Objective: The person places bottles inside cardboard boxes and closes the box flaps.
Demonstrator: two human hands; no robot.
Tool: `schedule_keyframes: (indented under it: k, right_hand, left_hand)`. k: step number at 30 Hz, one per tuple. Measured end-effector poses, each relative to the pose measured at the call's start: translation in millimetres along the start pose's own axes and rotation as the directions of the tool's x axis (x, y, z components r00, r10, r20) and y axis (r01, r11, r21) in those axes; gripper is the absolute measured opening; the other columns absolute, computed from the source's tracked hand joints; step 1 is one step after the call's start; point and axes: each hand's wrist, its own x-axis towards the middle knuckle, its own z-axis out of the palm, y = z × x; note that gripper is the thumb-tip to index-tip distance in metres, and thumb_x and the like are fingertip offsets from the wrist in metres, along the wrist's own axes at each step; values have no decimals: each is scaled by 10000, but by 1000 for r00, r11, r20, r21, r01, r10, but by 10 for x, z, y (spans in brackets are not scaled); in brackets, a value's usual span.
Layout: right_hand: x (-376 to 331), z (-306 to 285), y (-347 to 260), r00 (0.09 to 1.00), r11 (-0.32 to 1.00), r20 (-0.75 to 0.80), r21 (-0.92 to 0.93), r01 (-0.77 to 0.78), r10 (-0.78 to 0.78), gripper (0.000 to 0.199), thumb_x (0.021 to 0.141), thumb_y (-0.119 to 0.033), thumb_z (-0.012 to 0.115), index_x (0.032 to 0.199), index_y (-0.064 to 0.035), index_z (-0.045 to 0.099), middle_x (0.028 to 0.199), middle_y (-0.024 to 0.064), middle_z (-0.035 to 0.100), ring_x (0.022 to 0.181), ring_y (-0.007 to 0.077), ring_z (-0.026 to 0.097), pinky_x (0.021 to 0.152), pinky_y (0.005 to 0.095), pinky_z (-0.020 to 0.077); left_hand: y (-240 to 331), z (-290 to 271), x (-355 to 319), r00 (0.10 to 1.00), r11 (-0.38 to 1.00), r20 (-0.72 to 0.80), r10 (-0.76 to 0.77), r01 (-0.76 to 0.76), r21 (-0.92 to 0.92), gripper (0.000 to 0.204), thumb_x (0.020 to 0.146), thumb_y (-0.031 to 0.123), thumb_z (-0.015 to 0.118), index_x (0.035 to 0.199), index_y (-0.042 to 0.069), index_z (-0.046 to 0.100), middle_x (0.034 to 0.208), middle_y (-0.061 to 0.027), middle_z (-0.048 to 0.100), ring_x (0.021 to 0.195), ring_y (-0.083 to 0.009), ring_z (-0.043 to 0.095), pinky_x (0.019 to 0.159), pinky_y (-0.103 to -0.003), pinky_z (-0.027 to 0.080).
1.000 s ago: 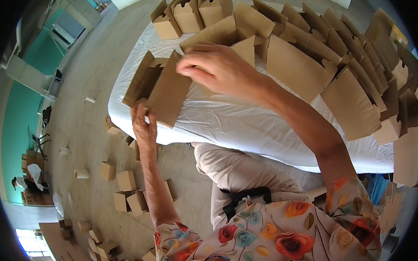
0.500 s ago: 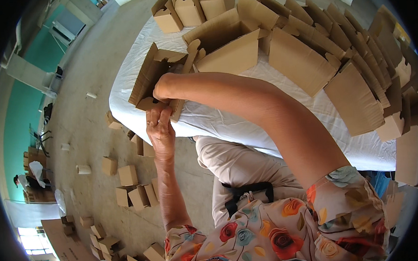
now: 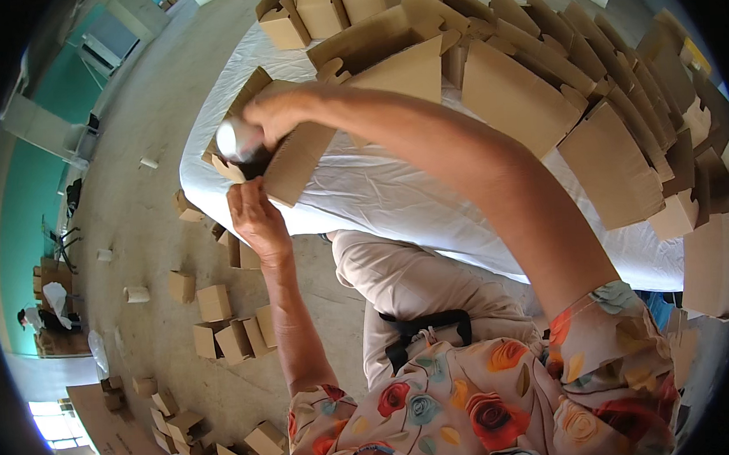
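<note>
An open brown cardboard box (image 3: pixel 302 163) rests at the left end of a cloth-covered table. My left hand (image 3: pixel 255 223) pinches the box's near edge, with thumb and fingers pressed together. My right hand (image 3: pixel 273 115) reaches across over the box's opening and is blurred by motion. Its fingers are closed around a white, round-ended object (image 3: pixel 228 141), whose kind I cannot make out. Part of that object is hidden by the hand and the blur, and the inside of the box looks dark beneath it.
Beside the box stands a larger open carton (image 3: pixel 398 73). Three small boxes (image 3: pixel 320 14) line the far edge. Many flattened-looking cartons (image 3: pixel 522 91) lean together along the right. White cloth (image 3: pixel 379 185) covers the table. Small boxes (image 3: pixel 213 303) lie scattered on the floor.
My right hand has come up from inside the box, and a white round-ended object now shows in it. The box has tilted and turned slightly. My left hand stays at its near edge.
</note>
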Motion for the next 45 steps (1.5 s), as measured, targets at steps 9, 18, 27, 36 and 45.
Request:
schedule_keyframes:
  k: [9, 18, 27, 36, 45]
  right_hand:
    - [-1623, -683, 179, 629, 781, -705, 577, 238, 329, 509, 718, -243, 742, 1152, -45, 563, 1074, 141, 637, 976, 212, 612, 842, 339, 484]
    - [-2158, -178, 564, 572, 836, -657, 541, -96, 491, 563, 731, -197, 711, 1225, -49, 484, 1085, 122, 633, 971, 230, 609, 865, 343, 467]
    - [-2128, -119, 608, 582, 857, -692, 516, -13, 426, 506, 759, -223, 728, 1173, -16, 522, 1059, 85, 621, 961, 158, 573, 851, 306, 453]
    - [-2289, -283, 336, 567, 758, -624, 652, -3, 538, 607, 724, -267, 742, 1225, -31, 492, 1119, 115, 617, 1032, 206, 580, 902, 336, 439]
    - [-2383, -203, 310, 651, 766, -578, 643, -9, 492, 551, 771, -273, 737, 1199, -18, 502, 1091, 80, 601, 998, 156, 550, 889, 313, 434]
  left_hand:
    - [-301, 168, 162, 985, 981, -34, -167, 163, -101, 159, 796, -27, 616, 945, 10, 576, 818, -81, 542, 691, -196, 556, 609, -310, 467]
    - [664, 314, 27, 984, 951, 90, 151, -120, -285, 619, 729, -40, 658, 1304, 12, 434, 1283, -184, 463, 1233, -367, 399, 1036, -467, 301]
    - [951, 810, 383, 937, 923, 229, 262, -174, -344, 371, 710, -13, 669, 1067, 43, 588, 868, -123, 612, 818, -312, 557, 788, -382, 437]
    - [847, 570, 221, 955, 670, 275, 109, 134, -730, 101, 786, -44, 589, 852, 31, 589, 1023, -81, 656, 900, -229, 552, 764, -332, 453]
    - [873, 230, 385, 744, 927, 577, 338, -157, -341, 495, 674, 138, 663, 1162, 116, 581, 1134, -132, 569, 1007, -305, 499, 859, -424, 435]
